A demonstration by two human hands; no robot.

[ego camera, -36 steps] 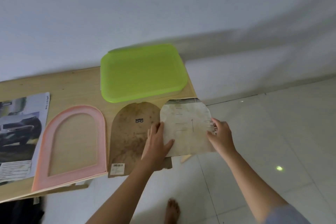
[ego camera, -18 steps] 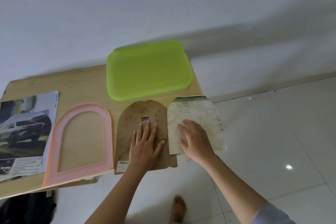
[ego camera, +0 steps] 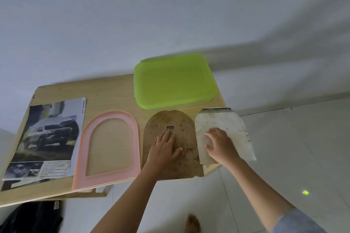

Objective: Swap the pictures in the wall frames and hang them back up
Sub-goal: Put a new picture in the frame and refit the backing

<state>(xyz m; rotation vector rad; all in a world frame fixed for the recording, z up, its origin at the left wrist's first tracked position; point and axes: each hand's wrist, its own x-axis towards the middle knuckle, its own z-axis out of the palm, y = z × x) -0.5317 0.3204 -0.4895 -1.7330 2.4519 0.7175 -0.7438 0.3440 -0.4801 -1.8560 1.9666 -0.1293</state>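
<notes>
Hands on backing board and picture

- The single head-worn camera is looking forward and steeply down, facing the wooden counter set against the white wall.
- It is sitting close, within arm's reach: the left hand and right hand are reaching in from the bottom edge.
- The tiled floor is filling the right side.
</notes>
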